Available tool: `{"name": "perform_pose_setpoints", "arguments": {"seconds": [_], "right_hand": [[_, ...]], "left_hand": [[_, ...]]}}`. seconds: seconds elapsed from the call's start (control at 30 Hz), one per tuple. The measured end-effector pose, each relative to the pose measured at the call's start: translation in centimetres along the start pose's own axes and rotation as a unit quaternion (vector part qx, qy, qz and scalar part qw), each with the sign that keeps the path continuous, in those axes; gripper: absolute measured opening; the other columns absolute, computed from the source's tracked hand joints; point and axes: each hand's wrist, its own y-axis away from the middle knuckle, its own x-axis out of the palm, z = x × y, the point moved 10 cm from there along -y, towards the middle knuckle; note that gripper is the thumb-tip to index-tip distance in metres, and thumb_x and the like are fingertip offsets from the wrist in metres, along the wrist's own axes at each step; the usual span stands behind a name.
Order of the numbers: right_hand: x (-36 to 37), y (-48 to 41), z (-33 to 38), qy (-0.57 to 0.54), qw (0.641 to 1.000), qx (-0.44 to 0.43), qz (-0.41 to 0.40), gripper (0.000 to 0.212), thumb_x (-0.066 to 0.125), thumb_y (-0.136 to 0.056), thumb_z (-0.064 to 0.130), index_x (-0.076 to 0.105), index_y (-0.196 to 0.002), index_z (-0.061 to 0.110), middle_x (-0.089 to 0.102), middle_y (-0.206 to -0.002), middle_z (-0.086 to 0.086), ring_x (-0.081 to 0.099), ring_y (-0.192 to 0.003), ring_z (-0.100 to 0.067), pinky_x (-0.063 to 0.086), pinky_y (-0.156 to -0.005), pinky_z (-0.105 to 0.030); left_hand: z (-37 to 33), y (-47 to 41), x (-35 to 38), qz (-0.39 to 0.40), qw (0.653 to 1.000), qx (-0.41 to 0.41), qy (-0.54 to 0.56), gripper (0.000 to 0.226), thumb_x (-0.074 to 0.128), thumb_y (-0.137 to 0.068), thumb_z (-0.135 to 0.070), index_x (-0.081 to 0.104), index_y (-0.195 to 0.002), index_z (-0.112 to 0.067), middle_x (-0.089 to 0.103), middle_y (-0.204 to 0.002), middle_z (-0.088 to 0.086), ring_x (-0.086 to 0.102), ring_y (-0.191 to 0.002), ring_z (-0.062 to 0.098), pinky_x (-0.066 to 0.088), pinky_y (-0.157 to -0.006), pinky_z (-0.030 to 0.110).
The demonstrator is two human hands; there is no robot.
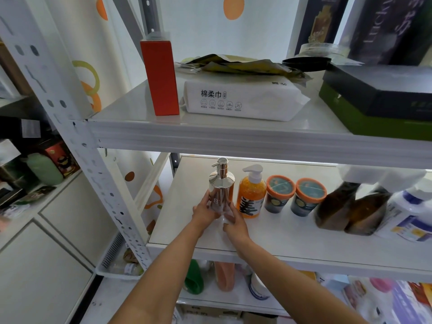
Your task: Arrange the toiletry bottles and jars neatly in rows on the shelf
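Chrome catches the light on the pump bottle [221,183] that I have between both palms, standing upright at the left end of the row on the middle shelf [187,183]. My left hand [203,212] wraps its lower left side with the fingers curled round the front, and my right hand [235,224] presses against its base from the right, so both hands are closed on the same bottle. Just beside it to the right stands an orange pump bottle [250,195] with a white top, close enough that I cannot tell whether the two touch. Next along come two squat jars [279,194] with orange-rimmed lids, side by side and touching each other, then two brown bottles [350,206] leaning in the wide lens, their tops hidden behind the shelf above. At the far right sits a white bottle [406,213] with a blue and white label. On the upper shelf [233,134] a red box [161,78] stands upright at the left, a white tissue pack [240,99] lies next to it, and a dark box [378,97] rests at the right edge.
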Motion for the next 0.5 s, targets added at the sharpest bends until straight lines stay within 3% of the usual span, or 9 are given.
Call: {"name": "perform_pose_setpoints", "arguments": {"seconds": [0.27, 0.43, 0.5], "right_hand": [[-0.2, 0.4, 1.1, 0.038, 0.999, -0.034, 0.019, 0.076, 0.052, -0.084, -0.013, 0.026, -0.147, 0.022, 0.039, -0.148, -0.004, 0.043, -0.133, -0.022, 0.042, -0.102, -0.031], [-0.1, 0.8, 1.5, 0.055, 0.997, -0.042, 0.04, 0.077, 0.055, -0.083, -0.011, 0.026, -0.147, 0.022, 0.04, -0.148, -0.004, 0.042, -0.134, -0.023, 0.042, -0.104, -0.033], [0.0, 1.1, 1.3, 0.072, 0.995, -0.04, 0.061, 0.081, 0.055, -0.083, -0.01, 0.023, -0.148, 0.025, 0.038, -0.15, -0.002, 0.04, -0.136, -0.022, 0.041, -0.103, -0.031]], "left_hand": [[-1.4, 1.4, -0.1, -0.002, 0.996, 0.019, -0.092, 0.087, 0.064, -0.087, -0.022, 0.004, -0.151, -0.026, 0.041, -0.145, 0.009, 0.035, -0.132, 0.035, 0.033, -0.109, 0.045], [-3.0, 2.7, -0.2, -0.015, 0.998, 0.052, 0.014, 0.072, 0.067, -0.083, -0.006, 0.03, -0.141, -0.024, 0.049, -0.139, 0.009, 0.048, -0.127, 0.032, 0.045, -0.102, 0.042], [-2.9, 3.2, 0.0, -0.004, 0.999, 0.038, 0.013, 0.078, 0.064, -0.082, 0.001, 0.025, -0.145, -0.024, 0.042, -0.145, 0.008, 0.042, -0.133, 0.033, 0.043, -0.103, 0.041]]}}
